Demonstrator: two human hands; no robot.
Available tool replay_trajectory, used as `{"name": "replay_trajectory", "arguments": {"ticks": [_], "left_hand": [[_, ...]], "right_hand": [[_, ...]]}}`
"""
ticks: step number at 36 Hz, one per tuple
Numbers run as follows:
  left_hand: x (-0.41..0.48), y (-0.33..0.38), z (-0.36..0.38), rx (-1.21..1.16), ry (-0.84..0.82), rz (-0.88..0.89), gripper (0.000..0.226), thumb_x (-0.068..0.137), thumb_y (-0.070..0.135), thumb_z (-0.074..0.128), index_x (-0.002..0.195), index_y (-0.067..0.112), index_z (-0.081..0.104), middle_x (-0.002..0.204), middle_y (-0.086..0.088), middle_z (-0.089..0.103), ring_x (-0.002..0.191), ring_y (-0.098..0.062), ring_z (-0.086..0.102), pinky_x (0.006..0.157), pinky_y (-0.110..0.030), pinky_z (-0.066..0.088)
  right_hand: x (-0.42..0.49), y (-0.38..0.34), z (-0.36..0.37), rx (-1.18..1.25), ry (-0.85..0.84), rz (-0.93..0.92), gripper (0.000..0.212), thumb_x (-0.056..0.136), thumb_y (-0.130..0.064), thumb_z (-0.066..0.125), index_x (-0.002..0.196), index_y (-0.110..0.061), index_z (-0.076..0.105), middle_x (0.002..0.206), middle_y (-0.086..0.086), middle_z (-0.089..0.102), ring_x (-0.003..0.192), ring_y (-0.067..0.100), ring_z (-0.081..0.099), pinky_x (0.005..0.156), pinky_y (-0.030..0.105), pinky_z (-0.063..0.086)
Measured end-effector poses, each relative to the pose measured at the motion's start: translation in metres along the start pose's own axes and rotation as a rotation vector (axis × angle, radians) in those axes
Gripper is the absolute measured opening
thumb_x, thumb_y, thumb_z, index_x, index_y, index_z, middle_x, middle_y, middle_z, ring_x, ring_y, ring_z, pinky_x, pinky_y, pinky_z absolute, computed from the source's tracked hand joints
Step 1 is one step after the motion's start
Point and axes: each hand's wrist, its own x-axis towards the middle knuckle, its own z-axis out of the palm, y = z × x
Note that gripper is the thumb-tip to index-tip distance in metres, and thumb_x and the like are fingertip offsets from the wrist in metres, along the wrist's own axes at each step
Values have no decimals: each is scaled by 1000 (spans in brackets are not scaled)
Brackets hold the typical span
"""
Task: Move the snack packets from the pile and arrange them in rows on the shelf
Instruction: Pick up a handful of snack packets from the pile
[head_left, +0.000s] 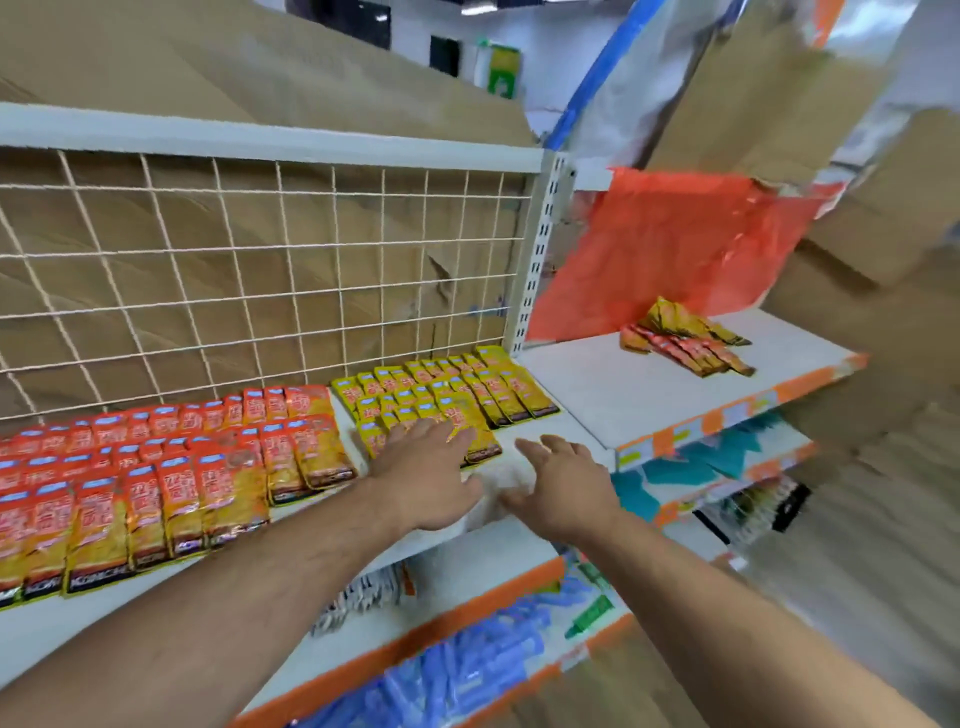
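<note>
Rows of red-orange snack packets (156, 467) fill the left part of the white shelf (561, 431). Beside them on the right lie rows of yellow packets (447, 389). My left hand (431, 467) lies flat with straight fingers on the front yellow packets. Just right of it, my right hand (566, 483) hovers over bare shelf, fingers spread and holding nothing. A small pile of red and yellow packets (685, 338) sits on the neighbouring shelf section to the right, out of reach of both hands.
A white wire grid (260, 270) backed by cardboard closes the shelf's rear. A slotted upright (540, 249) divides the two sections. An orange sheet (675, 244) leans behind the pile. Lower shelves hold blue packets (467, 670) and teal items (691, 467).
</note>
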Motion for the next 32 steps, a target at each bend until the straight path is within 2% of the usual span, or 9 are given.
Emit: {"name": "replay_trajectory", "arguments": {"ticks": [3,7,14,18,26,32], "left_hand": [[16,37,3,-3,-3,17,67,93,57,37,153,30,27,158,-2,31,144,-28,26,118,-50,18],[36,91,6,8,-44,28,67,95,57,35,155,30,23,162,-2,22,147,-26,19,120,-52,13],[81,174,11,41,-3,45,67,92,60,33,153,30,28,158,-2,31,144,-27,26,116,-50,22],[106,216,8,42,-38,65,67,94,58,31,154,31,24,161,-1,25,147,-26,20,118,-53,15],[176,273,11,48,-90,117,69,92,60,26,155,32,21,163,0,19,149,-25,15,120,-53,8],[250,303,20,70,-80,177,68,95,60,30,155,31,20,163,-1,20,148,-25,17,120,-51,11]], "right_hand": [[-4,41,-5,11,13,18,79,85,-69,53,154,-35,30,159,1,30,143,28,30,114,43,33],[-8,98,-18,1,15,23,76,87,-66,54,152,-35,32,157,1,33,142,28,31,110,45,36],[-4,194,-39,-3,-4,36,78,89,-69,51,155,-35,27,161,1,28,146,29,26,113,49,34],[2,240,-47,-11,6,57,79,87,-71,50,154,-35,28,160,0,29,144,30,28,112,49,34],[36,312,-57,33,6,109,76,88,-68,50,153,-35,30,160,0,29,144,28,28,112,49,35],[83,366,-60,36,8,146,75,89,-68,51,153,-34,32,160,1,30,145,29,27,114,51,33]]}}
